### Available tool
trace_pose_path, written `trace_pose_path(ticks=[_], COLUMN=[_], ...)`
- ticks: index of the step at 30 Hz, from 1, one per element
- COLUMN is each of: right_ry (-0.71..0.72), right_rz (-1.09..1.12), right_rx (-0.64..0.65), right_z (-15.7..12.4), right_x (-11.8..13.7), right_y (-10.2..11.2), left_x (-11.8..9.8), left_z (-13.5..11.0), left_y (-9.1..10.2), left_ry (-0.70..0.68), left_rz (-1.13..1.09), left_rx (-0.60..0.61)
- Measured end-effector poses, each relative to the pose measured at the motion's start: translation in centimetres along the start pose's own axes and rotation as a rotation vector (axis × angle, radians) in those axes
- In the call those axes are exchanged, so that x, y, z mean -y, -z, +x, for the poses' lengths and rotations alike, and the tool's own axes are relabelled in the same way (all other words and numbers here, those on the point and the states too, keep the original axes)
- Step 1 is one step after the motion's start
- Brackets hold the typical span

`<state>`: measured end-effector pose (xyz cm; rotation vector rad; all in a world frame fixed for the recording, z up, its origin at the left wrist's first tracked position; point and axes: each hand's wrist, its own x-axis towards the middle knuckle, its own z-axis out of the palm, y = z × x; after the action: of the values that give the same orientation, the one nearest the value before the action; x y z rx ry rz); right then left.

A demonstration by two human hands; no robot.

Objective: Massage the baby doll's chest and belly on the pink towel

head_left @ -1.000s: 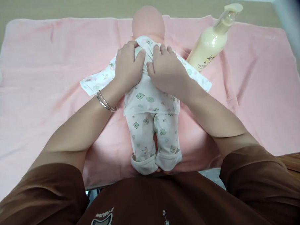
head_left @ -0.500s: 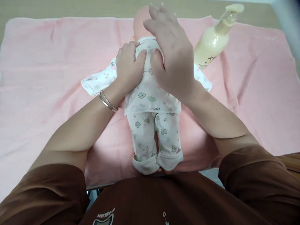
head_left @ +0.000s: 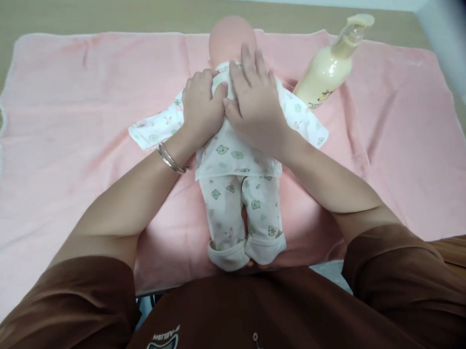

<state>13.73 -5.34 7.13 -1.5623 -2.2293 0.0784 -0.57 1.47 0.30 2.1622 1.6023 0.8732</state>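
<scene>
A baby doll (head_left: 236,159) in white printed pyjamas lies on a pink towel (head_left: 80,124), its bald head (head_left: 230,38) pointing away from me. My left hand (head_left: 201,106), with a bangle on the wrist, rests on the doll's upper body, fingers curled over the top's fabric near the neck. My right hand (head_left: 255,104) lies flat on the doll's upper body beside it, fingers stretched out toward the head. The two thumbs nearly touch.
A cream pump bottle of lotion (head_left: 331,70) lies tilted on the towel just right of the doll's arm. The towel covers a wooden table (head_left: 94,13). My brown shirt fills the bottom of the view.
My right hand lifted off the doll's chest, rose over the head, then came back down flat nearer the middle. My left hand stayed put.
</scene>
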Motion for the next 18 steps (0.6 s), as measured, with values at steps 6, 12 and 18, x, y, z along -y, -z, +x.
trace_pose_path(ticks=[6, 12, 18], right_ry=[0.009, -0.030, 0.004], right_rz=[0.005, 0.040, 0.007], right_rx=[-0.036, 0.027, -0.078], right_z=[0.3, 0.4, 0.7], right_x=[-0.4, -0.6, -0.5], right_y=[0.5, -0.4, -0.1], left_x=[-1.3, -1.3, -1.4], left_z=[-0.6, -0.5, -0.5], left_y=[0.5, 0.5, 0.6], left_ry=[0.044, 0.035, 0.055], left_rz=[-0.046, -0.038, -0.017], left_rx=[-0.125, -0.145, -0.140])
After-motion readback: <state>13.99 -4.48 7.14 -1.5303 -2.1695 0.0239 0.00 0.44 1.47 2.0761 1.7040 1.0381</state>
